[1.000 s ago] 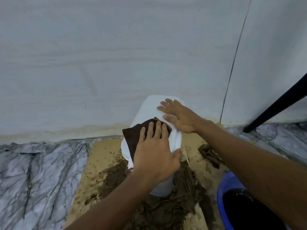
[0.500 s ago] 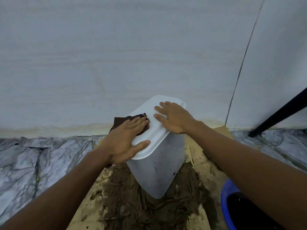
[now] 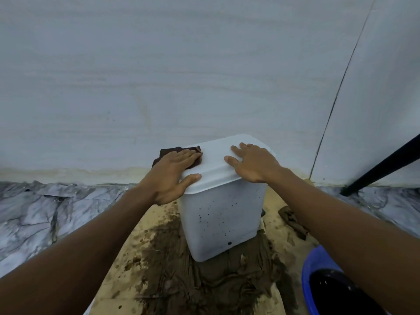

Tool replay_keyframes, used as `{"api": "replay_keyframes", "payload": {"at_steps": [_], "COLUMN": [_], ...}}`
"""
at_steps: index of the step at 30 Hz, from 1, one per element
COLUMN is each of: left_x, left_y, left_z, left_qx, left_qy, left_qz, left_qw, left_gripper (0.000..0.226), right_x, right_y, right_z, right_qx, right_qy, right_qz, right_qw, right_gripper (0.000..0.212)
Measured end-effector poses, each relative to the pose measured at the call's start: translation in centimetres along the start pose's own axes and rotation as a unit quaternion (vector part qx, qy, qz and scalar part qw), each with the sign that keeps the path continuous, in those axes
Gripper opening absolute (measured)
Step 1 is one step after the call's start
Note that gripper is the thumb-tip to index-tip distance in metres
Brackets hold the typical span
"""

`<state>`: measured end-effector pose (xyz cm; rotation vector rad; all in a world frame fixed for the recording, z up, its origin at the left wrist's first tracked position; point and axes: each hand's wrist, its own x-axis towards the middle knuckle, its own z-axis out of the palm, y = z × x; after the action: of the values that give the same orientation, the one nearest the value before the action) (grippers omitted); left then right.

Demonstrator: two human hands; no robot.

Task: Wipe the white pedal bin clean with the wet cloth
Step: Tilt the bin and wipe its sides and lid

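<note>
The white pedal bin [image 3: 220, 214] stands upright on a muddy cardboard sheet close to the wall. Dark specks dot its front face. My left hand [image 3: 173, 172] lies flat on the lid's left edge and presses a dark brown wet cloth [image 3: 168, 153] against it; the cloth sticks out beyond my fingers toward the wall. My right hand [image 3: 254, 163] rests palm down on the right half of the lid, fingers spread, holding nothing.
A blue bucket [image 3: 316, 267] with dark water sits at the lower right. Wet mud [image 3: 204, 280] covers the cardboard [image 3: 113, 273] around the bin. A black slanted pole [image 3: 381, 167] stands at the right. Marble-patterned sheeting [image 3: 45, 214] lies on the floor.
My left hand slid the cloth from the near side of the lid out to its left edge. The view shifted, so the bin's front face shows more. My right hand stayed on the lid.
</note>
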<state>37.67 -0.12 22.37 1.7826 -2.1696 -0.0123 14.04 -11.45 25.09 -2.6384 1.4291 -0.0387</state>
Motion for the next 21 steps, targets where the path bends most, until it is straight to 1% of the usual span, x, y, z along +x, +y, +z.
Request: {"api": "replay_keyframes", "payload": {"at_steps": [3,7,9,11,13,15,16,18,21], "left_x": [0.8,-1.6,-3.4,-4.0,-3.2,-2.1,-1.6,-1.1,-1.0], "left_y": [0.5,-1.2,-2.4,-2.8,-1.9,-0.2,0.6,1.5,0.9], "left_z": [-0.1,0.6,1.2,1.6,1.8,2.3,2.6,3.4,4.1], "left_qx": [0.0,0.005,-0.018,-0.038,-0.022,0.002,0.009,0.02,0.043], "left_qy": [0.002,-0.005,0.008,0.025,0.033,0.039,0.042,0.068,0.123], "left_qz": [0.023,0.051,0.038,0.019,-0.003,-0.027,-0.035,-0.04,-0.031], "left_qw": [1.0,0.999,0.999,0.999,0.999,0.999,0.998,0.997,0.991], "left_gripper": [0.072,0.071,0.07,0.071,0.075,0.08,0.079,0.07,0.057], "right_x": [-1.4,-4.5,-4.9,-4.4,-3.6,-3.0,-2.7,-2.4,-1.9], "right_y": [1.1,0.0,-1.3,-2.0,-1.4,0.2,1.4,3.9,5.9], "right_z": [-0.1,0.7,1.4,2.0,2.0,1.8,1.7,1.9,3.2], "right_qx": [-0.038,-0.042,-0.07,-0.115,-0.126,-0.095,-0.062,0.012,0.068], "right_qy": [0.019,0.005,0.008,0.033,0.057,0.073,0.079,0.089,0.098], "right_qz": [0.007,-0.029,-0.052,-0.062,-0.073,-0.111,-0.128,-0.15,-0.177], "right_qw": [0.999,0.999,0.996,0.991,0.988,0.987,0.987,0.985,0.977], "right_gripper": [0.065,0.061,0.06,0.061,0.063,0.065,0.065,0.063,0.065]}}
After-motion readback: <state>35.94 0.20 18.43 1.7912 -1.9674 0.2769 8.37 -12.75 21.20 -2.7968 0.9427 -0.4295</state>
